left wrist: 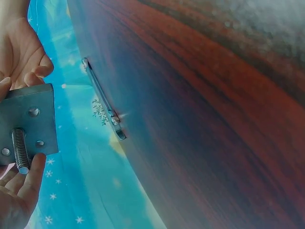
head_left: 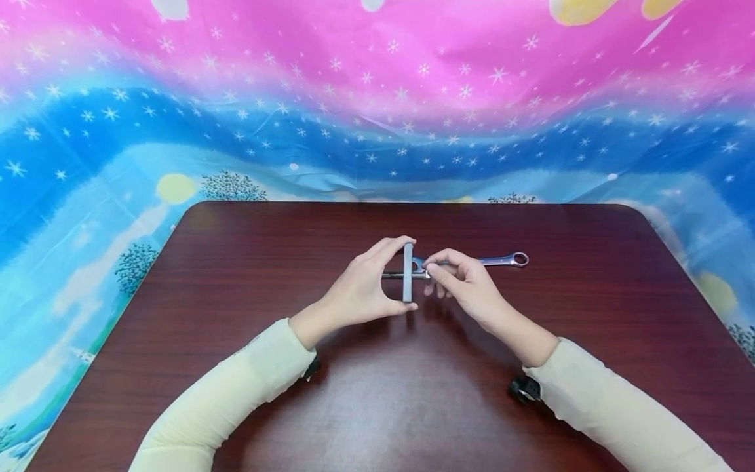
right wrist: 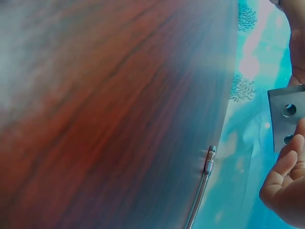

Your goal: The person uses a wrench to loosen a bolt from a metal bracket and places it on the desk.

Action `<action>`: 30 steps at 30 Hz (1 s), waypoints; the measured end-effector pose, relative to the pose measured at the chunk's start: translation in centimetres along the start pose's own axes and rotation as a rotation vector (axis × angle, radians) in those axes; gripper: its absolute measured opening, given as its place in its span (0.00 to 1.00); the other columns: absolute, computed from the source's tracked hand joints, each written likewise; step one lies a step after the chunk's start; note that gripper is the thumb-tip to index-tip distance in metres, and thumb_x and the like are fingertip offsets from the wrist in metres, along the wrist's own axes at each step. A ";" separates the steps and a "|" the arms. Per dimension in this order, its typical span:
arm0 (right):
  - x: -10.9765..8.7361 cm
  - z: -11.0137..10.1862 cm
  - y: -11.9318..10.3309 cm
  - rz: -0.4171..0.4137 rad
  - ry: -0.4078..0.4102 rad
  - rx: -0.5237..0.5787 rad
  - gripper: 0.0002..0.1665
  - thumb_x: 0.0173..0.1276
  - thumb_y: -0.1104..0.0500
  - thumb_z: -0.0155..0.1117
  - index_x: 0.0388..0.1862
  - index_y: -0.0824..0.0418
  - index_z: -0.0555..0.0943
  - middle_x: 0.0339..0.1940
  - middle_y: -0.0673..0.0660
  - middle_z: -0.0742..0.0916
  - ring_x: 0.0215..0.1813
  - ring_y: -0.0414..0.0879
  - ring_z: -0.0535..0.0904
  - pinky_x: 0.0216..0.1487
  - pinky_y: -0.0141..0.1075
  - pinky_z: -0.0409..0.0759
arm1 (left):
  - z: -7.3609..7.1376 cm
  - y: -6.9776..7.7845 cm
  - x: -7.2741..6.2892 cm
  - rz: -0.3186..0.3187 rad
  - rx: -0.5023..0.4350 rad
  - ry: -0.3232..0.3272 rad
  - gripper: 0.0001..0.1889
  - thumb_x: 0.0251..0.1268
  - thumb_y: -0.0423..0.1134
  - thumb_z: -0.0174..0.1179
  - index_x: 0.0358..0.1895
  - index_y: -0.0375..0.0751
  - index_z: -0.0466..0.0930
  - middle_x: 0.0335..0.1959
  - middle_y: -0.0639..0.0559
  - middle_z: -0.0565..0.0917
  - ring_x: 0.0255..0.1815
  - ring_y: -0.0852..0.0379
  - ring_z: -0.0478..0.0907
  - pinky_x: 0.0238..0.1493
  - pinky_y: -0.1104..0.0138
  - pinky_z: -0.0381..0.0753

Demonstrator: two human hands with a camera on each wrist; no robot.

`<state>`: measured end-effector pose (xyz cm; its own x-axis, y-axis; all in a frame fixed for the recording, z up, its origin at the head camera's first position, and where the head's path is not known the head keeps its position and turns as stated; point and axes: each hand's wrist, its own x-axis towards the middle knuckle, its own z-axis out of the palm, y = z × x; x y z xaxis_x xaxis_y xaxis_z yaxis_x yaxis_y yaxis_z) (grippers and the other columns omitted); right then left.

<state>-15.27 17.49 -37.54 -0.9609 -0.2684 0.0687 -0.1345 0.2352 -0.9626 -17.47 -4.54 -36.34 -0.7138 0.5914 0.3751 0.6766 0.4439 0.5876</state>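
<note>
My left hand (head_left: 361, 283) grips a grey square metal plate (head_left: 407, 290) on edge above the table, fingers at its far edge and thumb at its near edge. A threaded bolt (left wrist: 21, 150) passes through a hole in the plate (left wrist: 29, 102), its shank pointing toward my left palm. On the plate's other side, my right hand (head_left: 472, 282) pinches the bolt's end between thumb and index finger. Beyond that hand, a chrome combination wrench (head_left: 500, 261) lies on the table, partly hidden by the fingers; its ring end points right. Smaller holes show around the bolt.
The dark reddish-brown wooden table (head_left: 377, 380) has rounded far corners. Behind it and along both sides hangs a pink and blue curtain (head_left: 377, 118) with snowflakes. Black bands (head_left: 523, 389) sit at the cuffs of the pale sleeves.
</note>
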 end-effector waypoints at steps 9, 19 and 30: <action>-0.1 0.1 -0.1 -0.046 0.035 -0.014 0.14 0.70 0.66 0.62 0.52 0.69 0.77 0.35 0.48 0.86 0.33 0.39 0.80 0.36 0.32 0.80 | -0.1 -0.1 0.1 -0.010 -0.018 0.001 0.48 0.42 0.44 0.80 0.70 0.44 0.64 0.62 0.50 0.76 0.55 0.54 0.77 0.57 0.53 0.81; -0.3 -0.3 0.3 -0.043 -0.005 -0.009 0.16 0.69 0.67 0.63 0.53 0.71 0.75 0.33 0.51 0.87 0.33 0.44 0.81 0.37 0.35 0.81 | -0.1 0.0 0.1 -0.013 -0.022 -0.011 0.48 0.43 0.46 0.80 0.71 0.46 0.64 0.62 0.51 0.75 0.55 0.55 0.77 0.57 0.52 0.81; 0.0 0.0 -0.1 -0.016 0.003 0.002 0.12 0.73 0.64 0.59 0.50 0.71 0.77 0.26 0.51 0.86 0.28 0.43 0.78 0.34 0.37 0.83 | -0.2 0.2 0.1 -0.005 -0.005 -0.010 0.48 0.43 0.45 0.80 0.71 0.46 0.64 0.62 0.50 0.76 0.56 0.55 0.77 0.57 0.54 0.81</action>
<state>-15.27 17.44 -37.46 -0.9593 -0.2693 0.0849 -0.1495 0.2292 -0.9618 -17.41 -4.55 -36.04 -0.7153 0.5959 0.3650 0.6722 0.4437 0.5927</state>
